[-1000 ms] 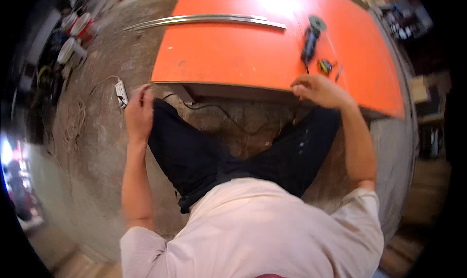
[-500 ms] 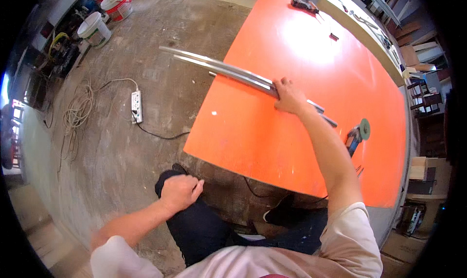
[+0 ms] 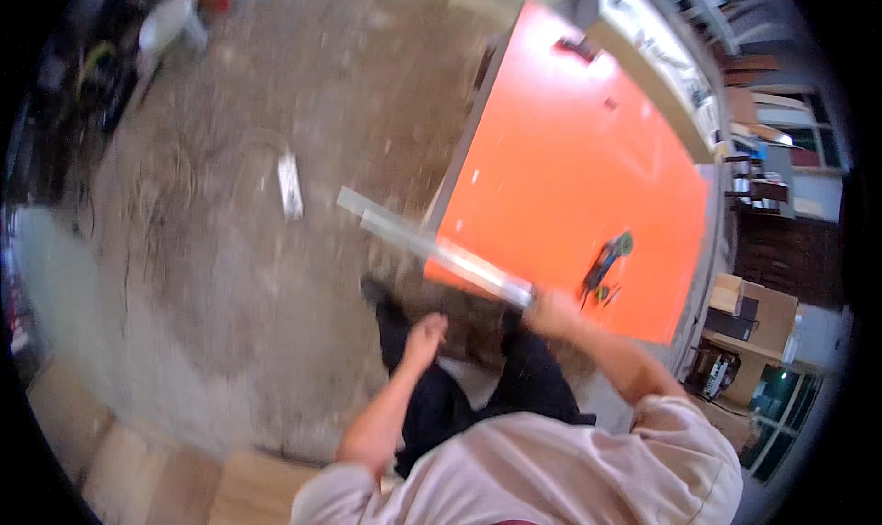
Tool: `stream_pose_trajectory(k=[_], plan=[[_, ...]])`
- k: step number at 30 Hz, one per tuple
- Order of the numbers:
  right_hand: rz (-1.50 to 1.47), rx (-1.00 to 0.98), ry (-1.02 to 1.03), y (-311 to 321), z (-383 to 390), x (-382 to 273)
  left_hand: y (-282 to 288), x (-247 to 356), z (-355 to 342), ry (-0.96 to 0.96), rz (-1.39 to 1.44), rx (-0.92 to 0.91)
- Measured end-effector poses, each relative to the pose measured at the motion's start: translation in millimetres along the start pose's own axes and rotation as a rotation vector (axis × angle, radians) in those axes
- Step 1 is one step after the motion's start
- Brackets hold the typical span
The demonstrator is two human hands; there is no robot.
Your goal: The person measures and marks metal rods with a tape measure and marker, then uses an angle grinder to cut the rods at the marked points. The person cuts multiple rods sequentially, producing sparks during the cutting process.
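My right hand [image 3: 551,316] is closed round a small bundle of long silver metal bars [image 3: 469,270], gripping them near one end. The bars slant away to the left across the near corner of the orange board [image 3: 551,148] and stick out past its left edge. Motion smears both the hand and the bars. Over my left leg, my left hand [image 3: 424,341] is loosely curled, with nothing seen in it. An angle grinder [image 3: 602,266] with a green disc lies on the board, right of the bars. Beside it is a small yellow-and-black item [image 3: 602,294].
A dark-handled tool [image 3: 577,47] lies at the board's far end, and a small dark piece [image 3: 610,104] nearer. Behind stands a pale bench [image 3: 657,75] with tools. A white power strip [image 3: 289,185] is on the floor at left; buckets [image 3: 165,22] stand beyond. Cardboard boxes [image 3: 772,314] are at right.
My right hand has drawn the metal bars toward me, to the board's near edge. My left hand has moved off my knee, closer to my body. The view has shifted and blurred.
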State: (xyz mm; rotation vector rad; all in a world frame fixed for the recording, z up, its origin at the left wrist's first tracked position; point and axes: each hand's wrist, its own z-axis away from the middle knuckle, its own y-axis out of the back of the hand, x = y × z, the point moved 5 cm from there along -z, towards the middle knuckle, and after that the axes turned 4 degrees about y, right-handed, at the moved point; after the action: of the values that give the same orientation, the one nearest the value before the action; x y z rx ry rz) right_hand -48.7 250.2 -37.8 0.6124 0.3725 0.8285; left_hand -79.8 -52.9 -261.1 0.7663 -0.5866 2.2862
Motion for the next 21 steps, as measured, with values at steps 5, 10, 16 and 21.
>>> stream_pose_trajectory(k=[5, 10, 16, 21], plan=[[0.069, -0.060, 0.177, 33, 46, -91, 9, 142, 75, 0.013, 0.867, -0.263], [0.071, 0.027, 0.488, 71, 39, -176, 64, 260, 105, -0.032, 1.074, -0.024], [0.039, 0.181, 0.680, 126, 3, -203, 98, 331, 88, -0.113, 1.337, 0.012], [-0.105, -0.003, 0.594, 203, -29, -227, 125, 410, 61, -0.146, 1.267, 0.170]])
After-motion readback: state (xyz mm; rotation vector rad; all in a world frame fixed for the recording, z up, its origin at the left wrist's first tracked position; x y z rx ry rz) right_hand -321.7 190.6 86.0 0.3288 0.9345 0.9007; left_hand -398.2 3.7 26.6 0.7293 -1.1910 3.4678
